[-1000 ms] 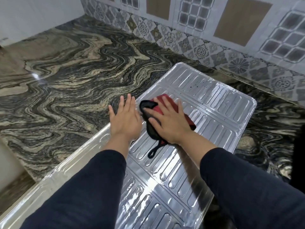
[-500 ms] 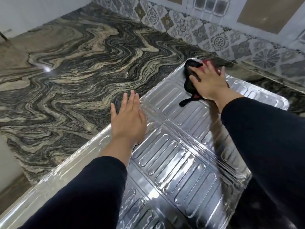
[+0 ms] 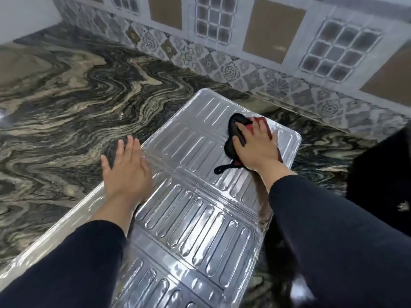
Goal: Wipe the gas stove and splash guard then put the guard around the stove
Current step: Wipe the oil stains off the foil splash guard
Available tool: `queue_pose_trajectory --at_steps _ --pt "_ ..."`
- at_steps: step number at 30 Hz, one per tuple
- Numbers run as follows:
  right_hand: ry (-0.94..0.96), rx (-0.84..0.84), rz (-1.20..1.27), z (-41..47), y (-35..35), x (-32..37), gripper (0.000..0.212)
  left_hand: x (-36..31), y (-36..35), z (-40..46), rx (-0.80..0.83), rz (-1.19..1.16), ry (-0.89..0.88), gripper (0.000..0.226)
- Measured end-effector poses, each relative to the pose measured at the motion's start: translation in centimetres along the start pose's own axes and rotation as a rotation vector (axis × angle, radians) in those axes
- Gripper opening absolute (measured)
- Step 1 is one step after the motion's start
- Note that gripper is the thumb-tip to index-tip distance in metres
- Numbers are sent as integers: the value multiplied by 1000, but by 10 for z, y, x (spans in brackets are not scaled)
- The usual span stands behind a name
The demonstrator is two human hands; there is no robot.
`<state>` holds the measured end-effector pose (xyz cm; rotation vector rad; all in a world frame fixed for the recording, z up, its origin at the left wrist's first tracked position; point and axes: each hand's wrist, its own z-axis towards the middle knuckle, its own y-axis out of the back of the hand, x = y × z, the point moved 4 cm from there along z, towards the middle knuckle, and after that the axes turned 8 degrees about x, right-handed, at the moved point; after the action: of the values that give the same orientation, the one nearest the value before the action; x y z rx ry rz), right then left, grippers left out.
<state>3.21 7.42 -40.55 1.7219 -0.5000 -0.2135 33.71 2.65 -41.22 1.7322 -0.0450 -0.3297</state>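
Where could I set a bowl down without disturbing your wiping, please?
Bare: the marble counter left of the splash guard, up to the tiled wall. Crowded: the guard itself, left hand on its edge, right hand pressing the cloth.

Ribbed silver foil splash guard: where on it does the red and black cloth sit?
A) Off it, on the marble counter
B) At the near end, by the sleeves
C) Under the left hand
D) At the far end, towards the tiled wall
D: the right hand presses the red and black cloth flat on the far end of the ribbed silver foil splash guard, while the left hand rests on its left edge with no cloth.
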Motion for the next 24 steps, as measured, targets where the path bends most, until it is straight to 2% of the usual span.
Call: queue_pose_trajectory --at_steps 5,7,9,11,13,15,17,21,24 --pt "-254 -17 45 -8 8 -57 54 1 0 0 4 -10 -5 57" --pt "-337 2 55 -11 8 -54 55 0 -1 1 8 -2 -7 57" --pt "-341 6 52 -17 3 -28 56 -1 -2 2 13 8 -8 57" --pt "-190 -21 43 -29 -5 16 56 -1 -2 2 9 10 -8 57" --pt "65 -37 50 -44 -14 66 52 0 -1 2 10 9 -4 57" --pt "318 -4 46 -57 -22 112 47 1 0 1 7 12 1 58" --pt "490 63 19 -63 -30 149 44 1 1 1 -6 1 5 59" --pt "559 174 -34 -47 -30 186 46 2 1 3 -27 -60 18 63" --pt "559 166 -56 -39 -28 188 46 4 0 3 -35 -72 19 60"
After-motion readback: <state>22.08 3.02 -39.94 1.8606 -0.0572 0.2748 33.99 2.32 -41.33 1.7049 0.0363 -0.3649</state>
